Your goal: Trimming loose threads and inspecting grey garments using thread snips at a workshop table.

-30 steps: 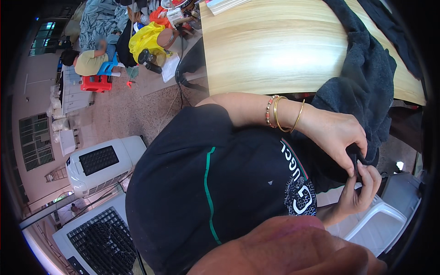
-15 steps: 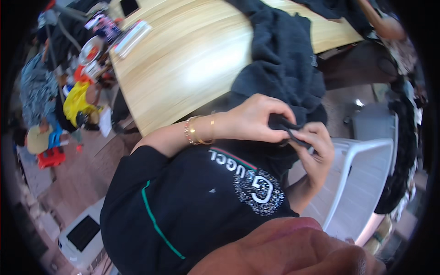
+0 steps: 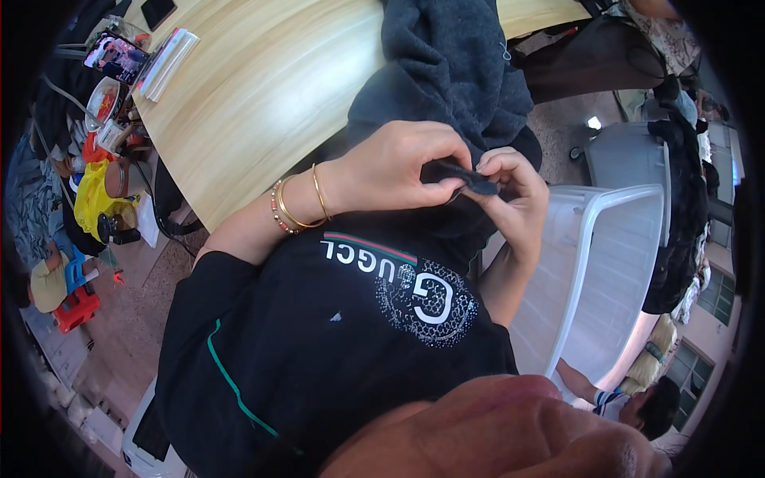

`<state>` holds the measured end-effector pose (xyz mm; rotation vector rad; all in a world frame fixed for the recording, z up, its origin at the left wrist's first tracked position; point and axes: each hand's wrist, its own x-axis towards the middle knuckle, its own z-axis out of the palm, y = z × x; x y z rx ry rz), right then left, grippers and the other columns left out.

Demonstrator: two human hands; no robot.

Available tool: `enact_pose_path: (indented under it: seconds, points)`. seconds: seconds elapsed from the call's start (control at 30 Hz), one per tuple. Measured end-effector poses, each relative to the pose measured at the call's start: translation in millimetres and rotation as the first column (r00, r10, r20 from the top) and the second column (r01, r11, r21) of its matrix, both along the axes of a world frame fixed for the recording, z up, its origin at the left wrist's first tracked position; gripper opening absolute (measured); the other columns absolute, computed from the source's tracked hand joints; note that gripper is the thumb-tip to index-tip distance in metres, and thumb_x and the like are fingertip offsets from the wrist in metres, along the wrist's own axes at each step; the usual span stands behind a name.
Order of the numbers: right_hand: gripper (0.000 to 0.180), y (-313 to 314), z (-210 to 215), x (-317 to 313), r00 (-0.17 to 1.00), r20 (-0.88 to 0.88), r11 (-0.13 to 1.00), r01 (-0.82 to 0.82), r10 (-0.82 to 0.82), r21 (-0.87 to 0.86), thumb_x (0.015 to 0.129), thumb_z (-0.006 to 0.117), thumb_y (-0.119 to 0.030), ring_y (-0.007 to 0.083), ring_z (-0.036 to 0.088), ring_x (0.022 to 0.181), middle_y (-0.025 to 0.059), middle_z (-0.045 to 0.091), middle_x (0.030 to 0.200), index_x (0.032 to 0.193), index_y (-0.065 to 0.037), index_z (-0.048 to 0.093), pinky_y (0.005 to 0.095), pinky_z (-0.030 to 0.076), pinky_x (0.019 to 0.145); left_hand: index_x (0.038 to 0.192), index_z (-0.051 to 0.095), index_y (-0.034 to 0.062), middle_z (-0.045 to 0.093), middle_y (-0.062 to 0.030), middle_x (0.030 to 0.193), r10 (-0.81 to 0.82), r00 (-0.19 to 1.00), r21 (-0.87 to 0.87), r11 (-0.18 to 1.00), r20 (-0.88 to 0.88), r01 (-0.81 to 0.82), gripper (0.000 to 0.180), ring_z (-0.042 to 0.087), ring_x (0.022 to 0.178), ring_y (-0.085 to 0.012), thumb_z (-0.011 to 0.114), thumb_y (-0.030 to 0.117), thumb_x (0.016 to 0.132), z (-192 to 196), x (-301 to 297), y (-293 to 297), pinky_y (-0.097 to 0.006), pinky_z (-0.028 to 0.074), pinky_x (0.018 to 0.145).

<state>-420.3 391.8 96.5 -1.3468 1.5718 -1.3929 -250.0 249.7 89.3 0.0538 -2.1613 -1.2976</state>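
A dark grey fabric garment (image 3: 450, 76) trails over the table's near edge toward my lap. My left hand (image 3: 406, 163), with bracelets at its wrist, pinches a folded edge of it between thumb and fingers. Opposite, my right hand (image 3: 514, 199) grips the same edge, its fingers curled and close to the left fingertips. A small flap of the cloth sticks out between the two hands. Whether anything else lies inside the fold is hidden. A pale loose thread (image 3: 504, 51) shows on the garment's right side.
The garment rests partly on a wooden table (image 3: 263, 88). A phone with a lit screen (image 3: 115, 57) and a stack of booklets (image 3: 169, 64) sit by its left edge. To my right is a white plastic bin (image 3: 594, 263); a person (image 3: 637, 406) reaches toward it. A yellow bag (image 3: 94, 199) hangs at left.
The whole view has shifted, so the table and garment appear farther left. Both hands still hold the cloth edge, with the right fingers now more curled. A person has appeared beside the white bin.
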Motion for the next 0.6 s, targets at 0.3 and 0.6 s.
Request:
enact_pose_path:
  seconds: [0.3, 0.6]
  points:
    - [0.021, -0.4, -1.1, 4.7, 0.988, -0.114, 0.993, 0.092, -0.1, -0.071, 0.074, 0.077, 0.005, 0.0035, 0.049, 0.071, 0.0026, 0.06, 0.089, 0.087, 0.0, 0.063, 0.0155, 0.038, 0.058, 0.089, 0.063, 0.0028, 0.062, -0.0092, 0.078, 0.161, 0.983, -0.214, 0.961, -0.084, -0.176, 0.019, 0.065, 0.074, -0.0259, 0.071, 0.001, 0.072, -7.6, -12.2, 14.5, -0.033, 0.053, 0.065]
    - [0.023, 20.7, 25.4, -11.5, 0.955, -0.037, 0.954, -0.292, 0.295, 0.072, 0.068, 0.07, 0.005, 0.0203, 0.063, 0.084, 0.0104, 0.065, 0.089, 0.09, 0.001, 0.073, 0.0283, 0.047, 0.074, 0.107, 0.064, 0.0053, 0.059, -0.0016, 0.099, -0.211, 0.964, 0.313, 0.937, 0.16, 0.154, 0.028, 0.056, 0.07, -0.0048, 0.072, 0.019, 0.084, 2.2, -40.0, -34.8, -0.022, 0.045, 0.061]
